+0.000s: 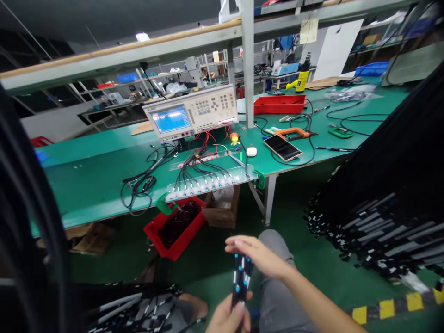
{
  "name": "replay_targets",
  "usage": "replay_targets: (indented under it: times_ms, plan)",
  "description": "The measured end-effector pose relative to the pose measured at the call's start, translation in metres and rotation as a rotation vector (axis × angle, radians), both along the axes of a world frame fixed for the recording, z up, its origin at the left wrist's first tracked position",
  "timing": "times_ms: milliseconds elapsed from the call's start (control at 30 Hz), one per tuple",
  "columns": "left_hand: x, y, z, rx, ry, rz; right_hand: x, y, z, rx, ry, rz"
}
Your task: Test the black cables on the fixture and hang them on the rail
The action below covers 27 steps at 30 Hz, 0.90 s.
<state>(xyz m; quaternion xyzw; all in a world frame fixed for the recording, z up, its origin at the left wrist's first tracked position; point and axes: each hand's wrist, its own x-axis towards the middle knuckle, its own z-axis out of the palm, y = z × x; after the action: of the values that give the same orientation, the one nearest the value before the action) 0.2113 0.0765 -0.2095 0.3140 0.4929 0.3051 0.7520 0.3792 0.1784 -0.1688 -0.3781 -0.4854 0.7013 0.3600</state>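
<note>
In the lower middle of the head view, my left hand [229, 317] is wrapped round a bundle of black cables [239, 289] with blue and white ends pointing up. My right hand [251, 252] lies flat across the top of that bundle, fingers stretched out and together, palm down. It appears to touch the cable tips. Both hands are above my lap, in front of the bench. The lower part of the bundle is hidden by my left hand.
A green bench [93, 185] carries a tester [211, 108], a clamped connector strip [208, 182] with black leads, and a phone [282, 148]. Below stand a red bin [189, 240] and a cardboard box [222, 215]. Black cables hang at right [381, 222] and left.
</note>
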Motion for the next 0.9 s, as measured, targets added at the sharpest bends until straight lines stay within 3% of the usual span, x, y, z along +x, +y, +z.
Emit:
replay_targets:
  times_ms: [67,200,300,400,467,600,733,900]
  plan:
    - [0.004,0.002,-0.001,0.005,-0.019,0.022,-0.002,-0.009,0.007,0.032,-0.031,0.136]
    - [0.012,0.009,-0.002,0.03,-0.041,0.073,0.0,-0.013,0.012,0.087,-0.114,0.0]
    - [0.014,0.016,0.0,0.017,-0.03,0.077,0.002,-0.011,0.006,0.08,-0.114,0.054]
    - [0.014,0.022,0.006,0.016,0.02,0.099,0.001,-0.009,-0.007,0.026,-0.079,-0.139]
    - [0.013,0.026,0.011,0.036,0.071,0.184,-0.001,-0.01,-0.014,-0.012,-0.086,-0.269]
    - [0.015,0.035,0.022,0.081,0.132,0.339,-0.006,-0.02,-0.016,-0.007,-0.027,-0.123]
    - [0.02,0.044,0.031,0.092,0.122,0.364,-0.015,-0.029,-0.011,0.009,0.064,-0.073]
    - [0.028,0.057,0.038,-0.036,0.006,0.553,-0.015,-0.003,-0.002,-0.022,0.081,-0.374]
